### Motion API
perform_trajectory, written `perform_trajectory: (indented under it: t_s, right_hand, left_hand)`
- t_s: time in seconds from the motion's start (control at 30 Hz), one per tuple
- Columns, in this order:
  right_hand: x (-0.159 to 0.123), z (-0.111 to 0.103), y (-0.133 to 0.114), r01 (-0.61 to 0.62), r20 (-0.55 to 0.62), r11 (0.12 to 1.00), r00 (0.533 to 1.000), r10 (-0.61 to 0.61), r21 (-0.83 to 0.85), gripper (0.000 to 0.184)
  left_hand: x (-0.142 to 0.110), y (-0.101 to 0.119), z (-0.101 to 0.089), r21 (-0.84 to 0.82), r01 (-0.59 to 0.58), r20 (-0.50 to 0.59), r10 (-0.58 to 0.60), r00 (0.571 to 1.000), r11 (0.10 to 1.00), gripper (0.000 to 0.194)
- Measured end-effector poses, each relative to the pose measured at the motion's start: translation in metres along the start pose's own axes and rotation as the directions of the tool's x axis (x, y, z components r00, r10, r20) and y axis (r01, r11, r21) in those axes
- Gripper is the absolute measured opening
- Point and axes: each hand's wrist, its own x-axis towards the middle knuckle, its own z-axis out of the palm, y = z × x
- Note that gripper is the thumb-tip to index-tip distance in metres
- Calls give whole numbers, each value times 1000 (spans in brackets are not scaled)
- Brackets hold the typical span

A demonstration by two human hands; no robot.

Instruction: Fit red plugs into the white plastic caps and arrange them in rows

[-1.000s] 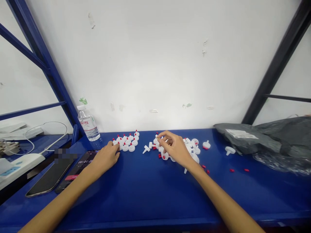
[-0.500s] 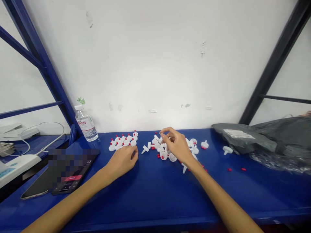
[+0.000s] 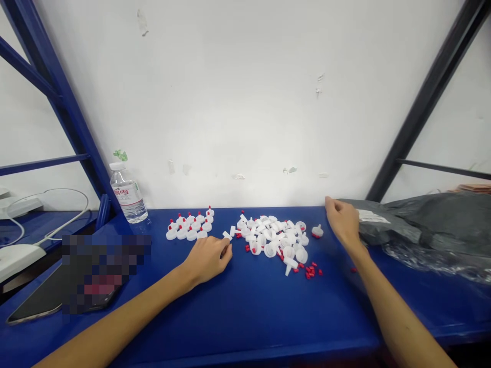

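Note:
My left hand (image 3: 209,259) rests on the blue table with fingers curled; a white nozzle cap (image 3: 228,235) shows at its fingertips. The fingertips themselves are mostly hidden. Beyond that hand, white caps with red tips (image 3: 192,234) stand upright in rows. To its right lies a loose pile of white nozzle caps (image 3: 270,249), with small red tips (image 3: 311,271) scattered around it. My right hand (image 3: 343,220) is closed beside the grey plastic bag, right of the pile. What its fingers hold, if anything, is hidden. A single cap (image 3: 317,231) lies just left of it.
The grey plastic bag (image 3: 422,220) covers the table's right side. A water bottle (image 3: 129,199) stands at the back left, with phones (image 3: 38,296) in front of it. A white power strip (image 3: 19,260) lies far left. The blue table (image 3: 249,322) ends at a white wall.
My right hand has moved right, from over the pile to beside the bag, uncovering caps and red tips. My left hand has shifted right, to the loose nozzle cap. The view has turned slightly.

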Motion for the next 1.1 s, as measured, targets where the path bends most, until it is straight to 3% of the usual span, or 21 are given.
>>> perform_trajectory:
  t_s: [0.13, 0.33, 0.67, 0.83, 0.93, 1.1]
  right_hand:
    - [-5, 5, -1, -30, 47, 998, 998, 32, -53, 48]
    - [-26, 23, -22, 47, 260, 970, 965, 17, -237, 47]
    - [-34, 26, -33, 106, 318, 972, 947, -36, -208, 48]
    - [-47, 22, -53, 250, 295, 968, 928, -228, -39, 42]
    - [-61, 18, -71, 398, 318, 906, 848, -423, 143, 25]
    - [-79, 15, -87, 568, 412, 715, 584, -699, 408, 18]
  left_hand:
    - [-1, 4, 4, -93, -8, 31, 11, 999, 996, 33]
    - [0, 5, 2, -170, -19, 44, 26, 999, 985, 36]
    - [1, 5, -1, -229, 6, 67, 9, 998, 973, 35]
    - [1, 11, -1, -280, -12, 60, 30, 998, 960, 18]
    - [3, 17, 0, -306, -65, 37, 80, 996, 950, 22]
    - [6, 23, 4, -319, -99, 53, 122, 991, 942, 25]
